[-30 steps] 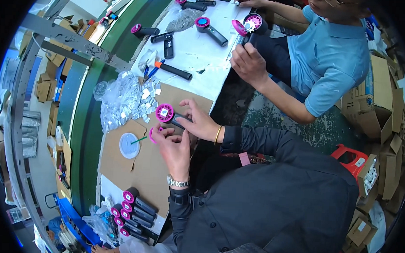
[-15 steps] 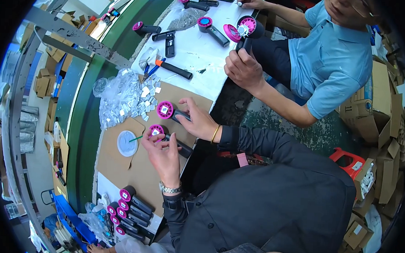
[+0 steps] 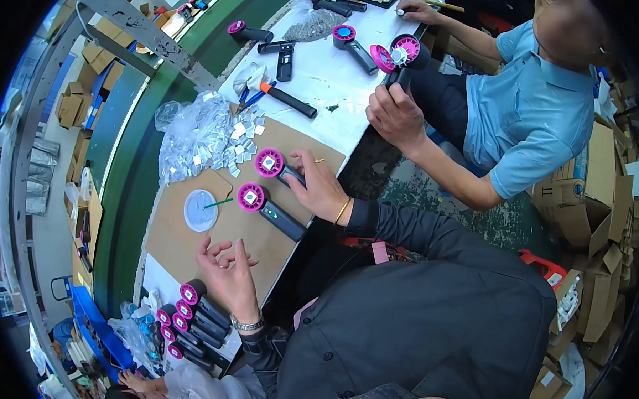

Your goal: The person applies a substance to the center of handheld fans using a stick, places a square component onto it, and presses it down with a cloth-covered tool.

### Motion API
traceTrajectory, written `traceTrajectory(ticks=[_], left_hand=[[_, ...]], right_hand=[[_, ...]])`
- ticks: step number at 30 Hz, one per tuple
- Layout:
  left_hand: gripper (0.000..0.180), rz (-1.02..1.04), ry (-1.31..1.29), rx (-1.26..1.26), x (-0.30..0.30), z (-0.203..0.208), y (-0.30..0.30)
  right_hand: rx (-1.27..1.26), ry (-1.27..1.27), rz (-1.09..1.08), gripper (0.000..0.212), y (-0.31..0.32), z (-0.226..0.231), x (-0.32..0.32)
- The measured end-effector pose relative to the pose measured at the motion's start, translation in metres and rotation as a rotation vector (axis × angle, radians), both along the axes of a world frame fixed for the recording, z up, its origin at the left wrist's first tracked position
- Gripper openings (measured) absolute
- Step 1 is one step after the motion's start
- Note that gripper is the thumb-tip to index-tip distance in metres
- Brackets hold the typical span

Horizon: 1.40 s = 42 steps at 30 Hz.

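Observation:
My right hand (image 3: 320, 188), with a gold bracelet at the wrist, grips the black handle of a handheld fan (image 3: 270, 163) with a round pink head. A small white square sits at the middle of that head. Just nearer to me, a second handheld fan (image 3: 281, 217) of the same kind lies on the brown cardboard, untouched, its pink head also bearing a white square. Over the cardboard's near left part, my left hand (image 3: 229, 275) has its fingers apart and holds nothing. A shallow white dish (image 3: 201, 210) with a thin green stick (image 3: 218, 204) lies left of the fans.
Behind the dish, a clear bag (image 3: 186, 147) spills small white squares. Beyond lie an orange-and-black tool (image 3: 288, 100) and more fans. Several finished-looking fans (image 3: 204, 316) line the near left. Across the table, a co-worker's hand (image 3: 396, 117) holds an opened fan.
My left hand has drawn away from the second fan toward the near left, uncovering it. My right hand stays at its fan. The whole view has shifted slightly.

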<state>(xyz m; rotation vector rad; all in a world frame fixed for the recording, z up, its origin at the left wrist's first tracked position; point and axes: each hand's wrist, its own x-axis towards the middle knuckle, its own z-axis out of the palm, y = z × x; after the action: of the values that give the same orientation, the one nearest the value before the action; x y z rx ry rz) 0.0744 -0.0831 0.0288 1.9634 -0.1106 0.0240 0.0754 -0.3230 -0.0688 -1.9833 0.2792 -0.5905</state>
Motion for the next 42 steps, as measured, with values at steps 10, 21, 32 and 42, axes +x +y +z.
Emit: traceTrajectory(ticks=[10,21,32,42], left_hand=[[0.058,0.047,0.059,-0.057,-0.015,-0.018,0.028],[0.045,0.097,0.112,-0.009,-0.029,-0.041,0.049],[0.052,0.594,-0.232,0.747,-0.082,-0.045,0.144],[0.070,0.572,-0.098,0.610,-0.069,-0.066,0.134]], right_hand=[[-0.125,-0.075,-0.067,0.051,-0.012,0.003,-0.009],[-0.185,-0.134,-0.088,0.030,-0.027,0.010,-0.035],[0.017,-0.288,0.433,0.028,0.049,0.028,-0.046],[0.146,-0.006,0.718,0.030,0.140,0.031,-0.030]])
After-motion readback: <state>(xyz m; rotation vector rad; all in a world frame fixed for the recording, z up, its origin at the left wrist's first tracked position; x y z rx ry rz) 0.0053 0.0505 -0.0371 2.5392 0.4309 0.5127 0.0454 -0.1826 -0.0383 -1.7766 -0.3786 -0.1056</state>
